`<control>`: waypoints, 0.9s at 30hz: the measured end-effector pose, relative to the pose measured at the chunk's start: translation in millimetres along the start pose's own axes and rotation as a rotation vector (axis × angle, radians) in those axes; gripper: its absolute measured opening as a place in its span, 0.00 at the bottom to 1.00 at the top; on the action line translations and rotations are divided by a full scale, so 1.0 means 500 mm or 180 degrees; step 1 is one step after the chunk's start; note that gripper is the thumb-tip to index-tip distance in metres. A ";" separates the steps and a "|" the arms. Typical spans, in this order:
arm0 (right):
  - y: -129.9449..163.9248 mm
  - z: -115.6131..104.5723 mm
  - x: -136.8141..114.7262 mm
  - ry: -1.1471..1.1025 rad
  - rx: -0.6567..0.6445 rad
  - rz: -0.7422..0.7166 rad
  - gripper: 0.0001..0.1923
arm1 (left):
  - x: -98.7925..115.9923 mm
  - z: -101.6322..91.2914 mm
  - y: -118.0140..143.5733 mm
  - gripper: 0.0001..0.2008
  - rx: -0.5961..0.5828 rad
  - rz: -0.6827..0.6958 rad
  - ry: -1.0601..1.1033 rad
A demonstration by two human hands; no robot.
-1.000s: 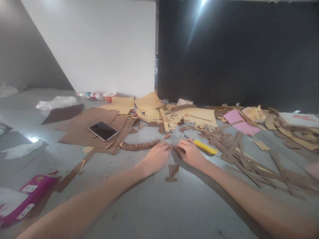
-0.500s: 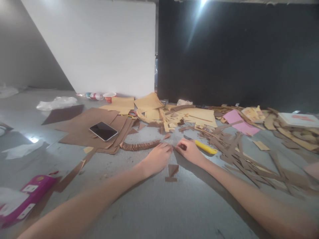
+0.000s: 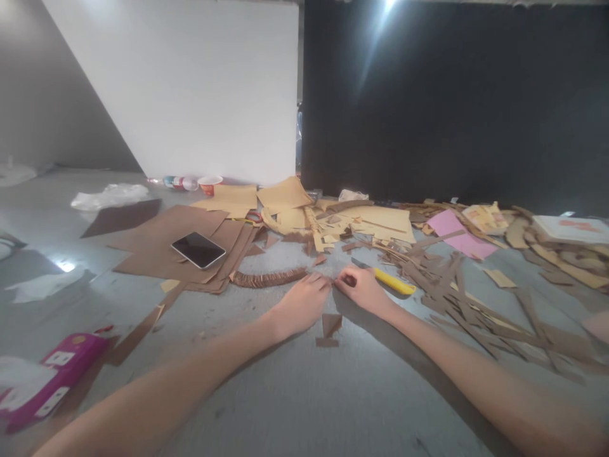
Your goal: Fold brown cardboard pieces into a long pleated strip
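A curved strip of brown pleated paper (image 3: 269,278) lies on the grey table, its right end running behind the fingers of my left hand (image 3: 307,299). That hand is closed, fingertips down, with the strip's end at its fingers. Close beside it, my right hand (image 3: 365,291) has thumb and forefinger pinched together; whatever is between them is too small to make out. The fingertips of both hands nearly meet. Just behind my right hand lies a yellow utility knife (image 3: 394,281). Small brown paper scraps (image 3: 332,325) lie in front of the hands.
Left of the strip, a phone (image 3: 198,249) rests on stacked brown sheets (image 3: 152,247). A magenta case (image 3: 61,374) sits near left. Yellow paper (image 3: 285,195) is piled at the back, brown strips (image 3: 476,317) at the right, a pink sheet (image 3: 459,233) behind them. White and black panels stand behind.
Both hands keep nearly the same pose and place. The whole view has shifted very slightly; nothing on the table has visibly moved.
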State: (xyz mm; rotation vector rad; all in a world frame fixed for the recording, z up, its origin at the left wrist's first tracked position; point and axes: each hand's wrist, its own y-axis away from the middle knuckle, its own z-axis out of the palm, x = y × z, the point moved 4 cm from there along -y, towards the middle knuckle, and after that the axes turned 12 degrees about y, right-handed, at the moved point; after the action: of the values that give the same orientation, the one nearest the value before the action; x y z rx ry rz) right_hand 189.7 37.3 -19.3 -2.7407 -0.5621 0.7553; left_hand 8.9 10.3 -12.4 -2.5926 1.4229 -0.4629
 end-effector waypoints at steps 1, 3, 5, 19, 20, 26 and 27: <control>0.000 0.001 0.001 0.0031 0.0008 0.0042 0.15 | 0.000 0.000 0.000 0.15 0.0002 0.0011 -0.0012; 0.000 0.004 0.004 0.0084 0.0016 0.0135 0.15 | 0.001 0.000 0.000 0.14 0.0031 0.0030 -0.0017; 0.000 0.008 0.006 0.0127 0.0007 0.0236 0.15 | 0.003 -0.001 0.000 0.15 0.0051 0.0028 -0.0029; 0.016 -0.027 -0.006 -0.0436 0.0470 0.0355 0.21 | 0.007 0.004 0.002 0.18 -0.0009 0.0102 -0.0084; 0.018 -0.028 -0.005 -0.0393 0.0521 0.0353 0.23 | 0.006 0.004 0.002 0.18 0.0005 0.0111 -0.0073; 0.023 -0.007 -0.006 0.0506 0.0465 -0.0111 0.28 | 0.006 0.003 0.004 0.18 0.0072 0.0135 -0.0077; 0.023 -0.005 -0.007 0.0642 0.0440 -0.0183 0.29 | 0.006 0.003 0.004 0.19 0.0082 0.0133 -0.0058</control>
State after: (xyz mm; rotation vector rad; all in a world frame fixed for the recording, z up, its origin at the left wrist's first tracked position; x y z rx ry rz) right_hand 191.7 25.3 -19.7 -2.6202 -0.5218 0.4780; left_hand 9.4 6.5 -13.7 -2.5354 1.4527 -0.4479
